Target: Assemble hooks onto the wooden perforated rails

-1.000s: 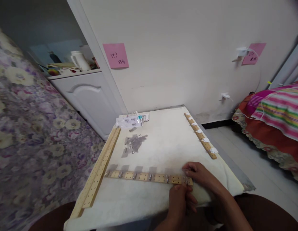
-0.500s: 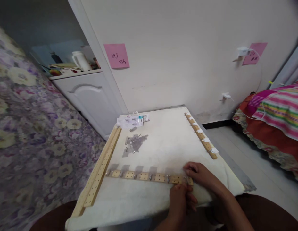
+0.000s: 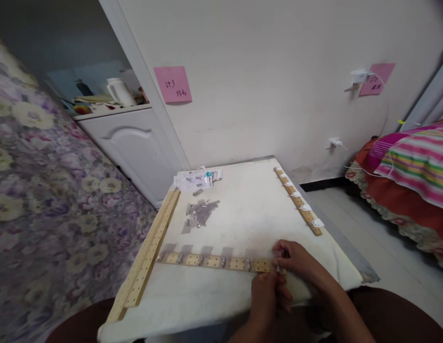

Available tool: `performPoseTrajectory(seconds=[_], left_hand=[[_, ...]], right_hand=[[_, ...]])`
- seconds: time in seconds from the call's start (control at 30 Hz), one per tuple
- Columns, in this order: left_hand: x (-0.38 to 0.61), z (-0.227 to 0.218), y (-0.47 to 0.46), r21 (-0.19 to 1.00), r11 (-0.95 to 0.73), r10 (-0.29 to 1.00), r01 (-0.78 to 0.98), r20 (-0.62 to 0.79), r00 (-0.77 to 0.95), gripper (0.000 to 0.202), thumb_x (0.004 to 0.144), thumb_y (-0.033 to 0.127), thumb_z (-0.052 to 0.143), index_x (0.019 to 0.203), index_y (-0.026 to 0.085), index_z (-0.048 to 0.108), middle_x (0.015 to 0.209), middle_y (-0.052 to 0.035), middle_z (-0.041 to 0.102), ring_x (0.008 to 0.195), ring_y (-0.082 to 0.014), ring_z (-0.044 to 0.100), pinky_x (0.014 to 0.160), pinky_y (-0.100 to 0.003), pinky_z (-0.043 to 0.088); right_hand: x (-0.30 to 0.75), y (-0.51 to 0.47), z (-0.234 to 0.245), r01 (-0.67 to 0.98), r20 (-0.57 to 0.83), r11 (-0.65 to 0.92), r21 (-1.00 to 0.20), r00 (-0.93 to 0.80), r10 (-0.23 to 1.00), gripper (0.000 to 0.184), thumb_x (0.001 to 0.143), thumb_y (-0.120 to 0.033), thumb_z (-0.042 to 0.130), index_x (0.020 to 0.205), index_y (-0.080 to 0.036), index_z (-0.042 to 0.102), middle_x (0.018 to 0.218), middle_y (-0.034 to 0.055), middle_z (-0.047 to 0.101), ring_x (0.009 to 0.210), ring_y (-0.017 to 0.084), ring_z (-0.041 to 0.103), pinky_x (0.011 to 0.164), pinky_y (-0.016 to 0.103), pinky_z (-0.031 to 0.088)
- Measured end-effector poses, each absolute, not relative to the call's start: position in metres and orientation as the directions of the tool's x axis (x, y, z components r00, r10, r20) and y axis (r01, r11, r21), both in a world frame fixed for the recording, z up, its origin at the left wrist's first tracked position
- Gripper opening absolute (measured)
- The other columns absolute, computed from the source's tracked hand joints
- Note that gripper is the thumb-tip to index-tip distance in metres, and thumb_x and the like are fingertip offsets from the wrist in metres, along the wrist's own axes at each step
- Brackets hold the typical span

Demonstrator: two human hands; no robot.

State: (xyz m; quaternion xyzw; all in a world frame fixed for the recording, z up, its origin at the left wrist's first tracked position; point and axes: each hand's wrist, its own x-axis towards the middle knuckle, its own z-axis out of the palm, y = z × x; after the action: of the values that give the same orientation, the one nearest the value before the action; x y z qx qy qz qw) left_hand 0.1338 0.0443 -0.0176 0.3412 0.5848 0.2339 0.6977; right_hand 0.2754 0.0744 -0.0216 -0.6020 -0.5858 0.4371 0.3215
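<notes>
A narrow wooden strip with rows of holes [image 3: 214, 261] lies across the front of the cloth-covered table. Along it sit several small silvery metal pieces [image 3: 201, 260], each with a clear plastic tab standing out behind. My left hand [image 3: 265, 291] is closed at the strip's front edge near its right end, thumb and forefinger pinching it. From behind, my right hand [image 3: 295, 259] bends over the same end, its fingers closed on a small silvery metal piece with a clear plastic tab [image 3: 277, 268], partly hidden by the fingers.
Loose clear-tabbed metal pieces [image 3: 202, 213] lie heaped at centre left. Flat packets [image 3: 193, 180] rest at the back left. Perforated wooden strips [image 3: 155, 252] line the left edge. Another strip [image 3: 303, 209], bearing white tabs, runs along the right. A wall [image 3: 243, 95] stands behind the table.
My right fingers have shifted slightly at the strip's end, and the small metal piece there shows more clearly. My left hand has hardly moved.
</notes>
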Motion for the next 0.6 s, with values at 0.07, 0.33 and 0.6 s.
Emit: performPoseTrajectory(seconds=[0.07,0.33,0.6], left_hand=[[0.133,-0.019,0.045,0.75,0.657,0.724,0.071,-0.655,0.215,0.025,0.084,0.029,0.036,0.074,0.016,0.054,0.046,0.0002,0.058,0.029,-0.0072,0.045,0.036,-0.02,0.015],[0.132,-0.021,0.044,0.761,0.647,0.735,0.054,-0.64,0.222,0.026,0.08,0.035,0.041,0.068,0.017,0.054,0.043,-0.0001,0.057,0.029,-0.0091,0.045,0.037,-0.021,0.02],[0.134,-0.033,0.049,0.73,0.678,0.695,0.086,-0.676,0.245,0.026,0.079,0.033,0.042,0.061,0.017,0.053,0.038,-0.0012,0.055,0.028,-0.0127,0.046,0.038,-0.024,0.026]], right_hand=[[0.275,0.075,-0.022,0.435,-0.16,-0.12,-0.892,-0.055,0.986,0.015,0.063,-0.021,0.062,0.078,-0.017,0.06,0.069,-0.0026,0.058,0.066,0.013,0.052,0.059,0.022,0.038],[0.278,0.077,-0.025,0.574,-0.23,-0.206,-0.793,0.032,0.973,0.027,0.062,-0.024,0.067,0.088,-0.022,0.062,0.08,-0.0014,0.065,0.072,0.015,0.057,0.065,0.024,0.038],[0.279,0.08,-0.03,0.585,-0.228,-0.194,-0.788,0.016,0.974,0.03,0.061,-0.022,0.068,0.091,-0.022,0.062,0.082,-0.0014,0.062,0.074,0.015,0.055,0.067,0.025,0.038]])
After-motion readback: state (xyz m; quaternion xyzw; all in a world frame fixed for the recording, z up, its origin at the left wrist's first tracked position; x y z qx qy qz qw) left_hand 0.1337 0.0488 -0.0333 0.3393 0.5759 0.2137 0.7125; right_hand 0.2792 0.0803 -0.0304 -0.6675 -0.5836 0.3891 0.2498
